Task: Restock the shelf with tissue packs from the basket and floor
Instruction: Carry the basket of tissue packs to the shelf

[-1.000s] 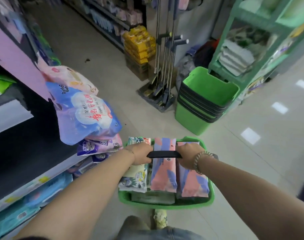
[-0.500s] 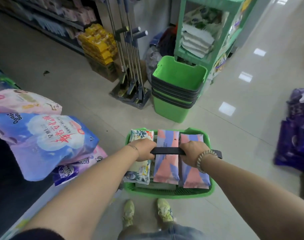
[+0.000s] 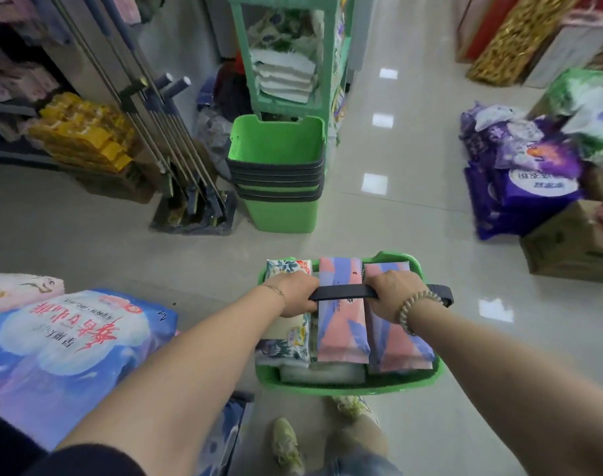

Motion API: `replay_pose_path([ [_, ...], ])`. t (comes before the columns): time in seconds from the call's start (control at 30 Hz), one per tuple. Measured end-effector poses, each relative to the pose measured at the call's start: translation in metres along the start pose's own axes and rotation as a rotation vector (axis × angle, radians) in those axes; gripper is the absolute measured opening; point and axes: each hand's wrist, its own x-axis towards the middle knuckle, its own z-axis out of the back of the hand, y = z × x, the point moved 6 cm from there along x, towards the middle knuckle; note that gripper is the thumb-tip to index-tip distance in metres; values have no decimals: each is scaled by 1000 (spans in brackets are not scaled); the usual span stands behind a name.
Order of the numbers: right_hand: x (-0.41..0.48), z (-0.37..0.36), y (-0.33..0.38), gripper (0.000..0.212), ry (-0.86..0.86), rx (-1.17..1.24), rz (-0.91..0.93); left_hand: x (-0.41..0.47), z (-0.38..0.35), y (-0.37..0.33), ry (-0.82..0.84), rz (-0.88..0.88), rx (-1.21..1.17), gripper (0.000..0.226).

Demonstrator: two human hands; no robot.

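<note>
The green basket (image 3: pixel 348 388) hung above the floor by its dark handle (image 3: pixel 343 293), which the left hand (image 3: pixel 294 293) and right hand (image 3: pixel 394 293) gripped. Three packs lay flat side by side on top: a floral pack (image 3: pixel 286 341) at left, a pink-and-purple middle pack (image 3: pixel 341 334) and a matching right pack (image 3: pixel 399 348). A white pack (image 3: pixel 322 372) showed beneath. Purple packs (image 3: pixel 533 180) lay piled on the floor at right.

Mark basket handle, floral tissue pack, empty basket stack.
basket handle (image 3: pixel 343 293), head view, bare middle
floral tissue pack (image 3: pixel 288 267), head view, top end
empty basket stack (image 3: pixel 279 214), head view, front wall
</note>
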Motion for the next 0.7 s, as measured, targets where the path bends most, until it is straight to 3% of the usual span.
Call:
replay_pose_path([
  [0.37, -31, -32, -3, 5, 22, 72, -162, 9, -18, -22, 74, -127, 107, 8],
  [0.7, -39, -62, -8, 15, 116, 136, -213, 14, -37, -30, 172, -139, 75, 10],
])
